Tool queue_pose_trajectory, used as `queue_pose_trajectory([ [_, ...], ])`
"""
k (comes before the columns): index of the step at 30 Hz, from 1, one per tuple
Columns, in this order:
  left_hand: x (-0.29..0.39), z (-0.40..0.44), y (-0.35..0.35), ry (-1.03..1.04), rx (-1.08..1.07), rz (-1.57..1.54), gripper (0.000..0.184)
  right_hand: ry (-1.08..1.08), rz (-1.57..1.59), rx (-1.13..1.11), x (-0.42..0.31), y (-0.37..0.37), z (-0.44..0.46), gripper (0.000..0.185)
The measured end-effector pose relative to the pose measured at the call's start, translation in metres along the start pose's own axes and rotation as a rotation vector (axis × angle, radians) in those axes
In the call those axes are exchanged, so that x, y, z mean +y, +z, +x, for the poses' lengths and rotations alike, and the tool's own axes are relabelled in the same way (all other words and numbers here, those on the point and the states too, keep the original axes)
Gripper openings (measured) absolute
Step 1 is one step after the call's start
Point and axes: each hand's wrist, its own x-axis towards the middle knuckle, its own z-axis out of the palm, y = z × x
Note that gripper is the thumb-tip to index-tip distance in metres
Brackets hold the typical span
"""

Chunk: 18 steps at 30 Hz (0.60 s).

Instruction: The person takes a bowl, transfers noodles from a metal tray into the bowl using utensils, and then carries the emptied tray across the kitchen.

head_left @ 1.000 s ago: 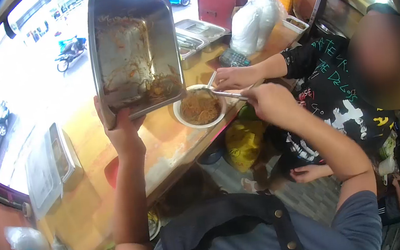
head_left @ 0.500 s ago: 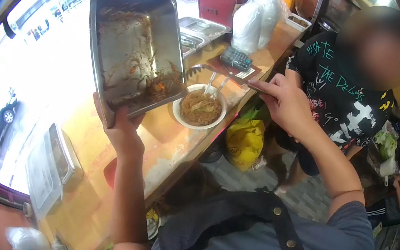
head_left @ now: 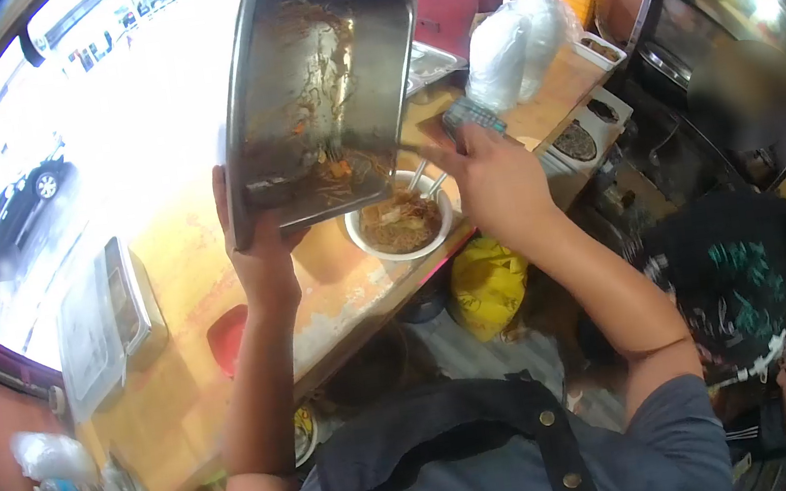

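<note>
My left hand (head_left: 262,253) grips the lower edge of a deep steel food pan (head_left: 322,86), tilted with its inside facing me. Strands of noodles and bits of sauce cling to its walls and lower corner. My right hand (head_left: 504,181) is closed around the handle of a toothed serving utensil (head_left: 412,149). Its toothed end reaches into the pan's lower corner, partly lost among the noodle scraps. Just below the pan, a white bowl (head_left: 359,237) of brown noodles (head_left: 401,229) stands on the counter, with pale utensil handles sticking out.
On the wooden counter (head_left: 194,316) are a clear lidded container (head_left: 105,323), a red dish (head_left: 229,340), a calculator (head_left: 474,118) and plastic bags (head_left: 516,45). A yellow bag (head_left: 488,288) is below the counter edge. A person in a black printed shirt (head_left: 724,271) is at right.
The toothed utensil has moved left from above the bowl into the pan. The pan has shifted right, closer over the bowl. The person at right has moved farther down and away.
</note>
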Motion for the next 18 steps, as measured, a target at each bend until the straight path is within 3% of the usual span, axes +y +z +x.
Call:
queue_pose_trajectory([
  [2,0.002,0.001,0.001,0.016,-0.006,0.003,0.085,-0.045,0.030,-0.081,-0.003,-0.017,-0.002,0.041],
  [5,-0.009,0.004,-0.006,-0.011,-0.018,0.010,0.085,0.057,0.061,-0.218,-0.010,-0.031,0.009,0.039],
  [11,-0.001,0.003,-0.001,-0.010,0.055,0.045,0.082,-0.082,0.048,-0.176,0.012,-0.020,-0.003,0.038],
  [14,-0.007,0.005,-0.008,0.000,0.044,0.026,0.082,0.053,-0.076,-0.184,0.026,-0.052,0.013,0.035],
  [18,-0.020,0.011,-0.018,-0.005,0.030,0.060,0.081,0.132,-0.145,0.004,0.052,-0.058,0.059,0.041],
])
